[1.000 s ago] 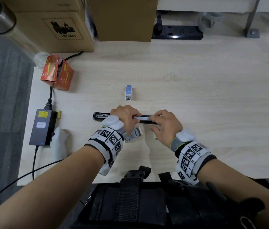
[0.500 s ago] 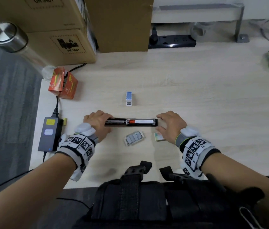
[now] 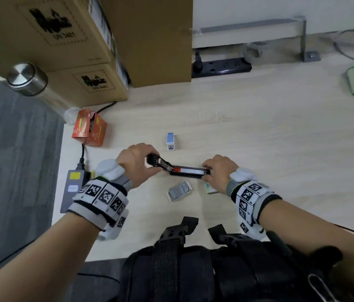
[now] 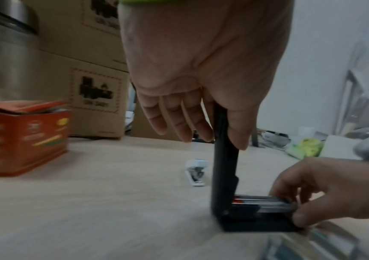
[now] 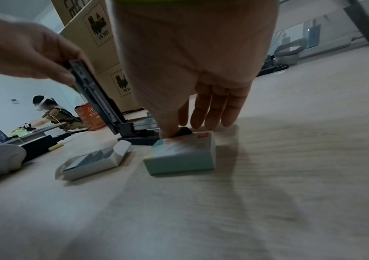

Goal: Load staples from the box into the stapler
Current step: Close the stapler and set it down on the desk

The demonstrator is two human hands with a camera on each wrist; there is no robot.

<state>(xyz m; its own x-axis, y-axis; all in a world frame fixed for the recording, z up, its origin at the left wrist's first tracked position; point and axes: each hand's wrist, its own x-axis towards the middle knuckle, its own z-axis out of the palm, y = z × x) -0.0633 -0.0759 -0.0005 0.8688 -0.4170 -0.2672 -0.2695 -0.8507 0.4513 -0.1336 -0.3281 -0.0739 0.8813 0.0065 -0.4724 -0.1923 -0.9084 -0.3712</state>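
While the left hand (image 3: 135, 162) is gripping the raised lid of the long black stapler (image 3: 190, 171), whose length is running left-right, the right hand (image 3: 219, 172) is pinching its base, nearer the opened white tray of staples (image 3: 179, 190).

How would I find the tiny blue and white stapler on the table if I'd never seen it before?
Start at the black stapler that both hands hold open in the middle of the wooden table. Look just past it, toward the cardboard boxes: the mini stapler lies there alone, touched by neither hand. It is far smaller than the black one, and its top is blue with white dots.
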